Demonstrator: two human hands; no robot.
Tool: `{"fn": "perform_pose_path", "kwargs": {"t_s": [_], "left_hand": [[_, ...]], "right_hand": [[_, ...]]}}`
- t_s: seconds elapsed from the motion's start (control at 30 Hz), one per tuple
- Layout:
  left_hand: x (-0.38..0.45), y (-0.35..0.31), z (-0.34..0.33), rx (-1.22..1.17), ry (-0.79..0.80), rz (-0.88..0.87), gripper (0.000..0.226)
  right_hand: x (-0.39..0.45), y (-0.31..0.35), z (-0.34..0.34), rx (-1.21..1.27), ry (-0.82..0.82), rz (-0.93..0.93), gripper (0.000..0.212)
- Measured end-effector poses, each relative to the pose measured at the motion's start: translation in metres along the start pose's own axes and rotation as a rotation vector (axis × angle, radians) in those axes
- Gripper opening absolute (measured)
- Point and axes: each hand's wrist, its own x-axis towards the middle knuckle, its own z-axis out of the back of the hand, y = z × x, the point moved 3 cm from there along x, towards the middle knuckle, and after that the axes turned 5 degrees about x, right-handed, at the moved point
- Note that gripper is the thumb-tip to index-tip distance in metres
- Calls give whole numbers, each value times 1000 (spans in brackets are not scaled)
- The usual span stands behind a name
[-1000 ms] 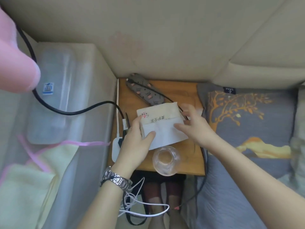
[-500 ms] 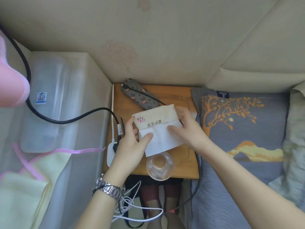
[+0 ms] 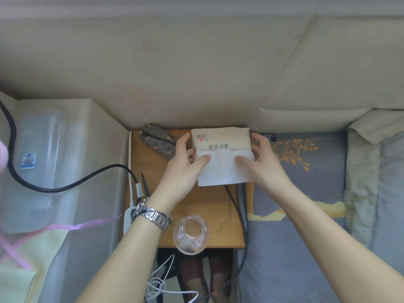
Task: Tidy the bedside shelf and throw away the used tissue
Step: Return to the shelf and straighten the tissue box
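Observation:
A beige tissue pack (image 3: 220, 139) with printed characters is held over the far right part of the wooden bedside shelf (image 3: 153, 189). A white tissue (image 3: 223, 171) sticks out of its near side. My left hand (image 3: 185, 165) grips the pack's left edge, thumb on the tissue. My right hand (image 3: 260, 162) grips the right edge the same way. A clear glass (image 3: 190, 234) stands at the shelf's front edge, below my hands.
A grey patterned power strip (image 3: 157, 143) lies at the shelf's back left. A black cable (image 3: 65, 184) runs across a plastic-covered box (image 3: 65, 149) on the left. A white adapter (image 3: 127, 217) sits at the shelf's left edge. The grey bed (image 3: 306, 215) adjoins the shelf on the right.
Both hands have carried the tissue pack away from me toward the back right of the shelf. The glass has stayed in place.

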Motion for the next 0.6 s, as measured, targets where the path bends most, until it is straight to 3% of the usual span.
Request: {"fn": "perform_pose_path", "kwargs": {"t_s": [0.6], "left_hand": [[72,11,-20,-192,59,58,72]], "right_hand": [[63,-25,-2,48,-36,-22,67]]}}
